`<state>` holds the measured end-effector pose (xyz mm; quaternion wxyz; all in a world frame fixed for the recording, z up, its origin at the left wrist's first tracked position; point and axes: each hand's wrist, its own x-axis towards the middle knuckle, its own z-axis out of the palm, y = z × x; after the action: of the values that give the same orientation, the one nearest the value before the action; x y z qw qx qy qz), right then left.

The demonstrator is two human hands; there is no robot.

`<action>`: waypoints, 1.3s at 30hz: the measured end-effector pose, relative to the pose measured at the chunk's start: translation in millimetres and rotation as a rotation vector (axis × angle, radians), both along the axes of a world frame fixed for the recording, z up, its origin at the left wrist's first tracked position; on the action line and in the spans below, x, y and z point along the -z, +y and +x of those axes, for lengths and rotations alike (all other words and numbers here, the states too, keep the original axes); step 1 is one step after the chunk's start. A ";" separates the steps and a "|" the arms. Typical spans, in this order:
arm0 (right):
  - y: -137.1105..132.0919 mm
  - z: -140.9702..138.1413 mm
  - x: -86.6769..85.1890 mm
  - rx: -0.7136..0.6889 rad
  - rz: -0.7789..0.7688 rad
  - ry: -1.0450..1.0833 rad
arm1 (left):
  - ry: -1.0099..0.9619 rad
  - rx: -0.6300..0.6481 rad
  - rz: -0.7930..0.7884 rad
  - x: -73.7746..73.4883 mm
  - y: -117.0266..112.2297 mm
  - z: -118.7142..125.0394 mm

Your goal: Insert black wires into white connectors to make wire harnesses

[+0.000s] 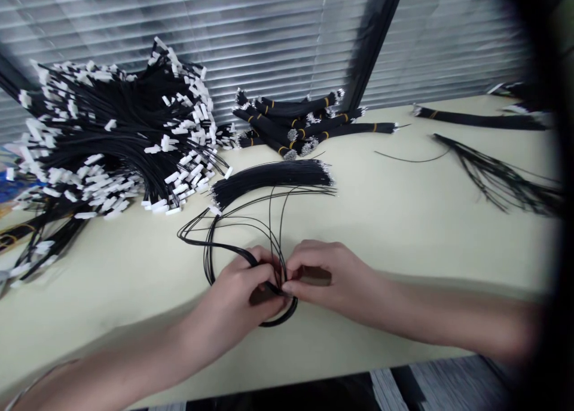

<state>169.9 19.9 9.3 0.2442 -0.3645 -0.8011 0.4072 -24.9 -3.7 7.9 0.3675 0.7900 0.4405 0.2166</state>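
A looped bundle of thin black wires (210,243) runs through my left hand (251,285), whose fingers are closed around it. My right hand (318,273) pinches at the same loop, thumb and forefinger together beside the left fingertips; what lies exactly between them is partly hidden. Below the fingers the wires bend into a thick curve (280,323). A white connector (214,210) sits at the upper end of the loop. Just beyond lies a flat bundle of straight black wires (273,179) with bare, shiny ends, and several loose strands rest along its near side.
At the back left is a large heap of black cables with white connectors (121,130). Taped black wire bundles (300,121) are piled against the blinds (269,34). To the right lie another taped bundle (479,119) and loose dark wires (502,177) on the pale table (359,219).
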 end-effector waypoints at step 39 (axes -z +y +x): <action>-3.7 -0.6 2.9 -0.177 0.450 -0.129 | 0.000 -0.018 0.018 0.9 0.7 1.6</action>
<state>169.3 16.2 6.3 0.2310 -0.2545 -0.9143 0.2145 -23.4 -3.1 7.0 0.3583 0.7893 0.4454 0.2240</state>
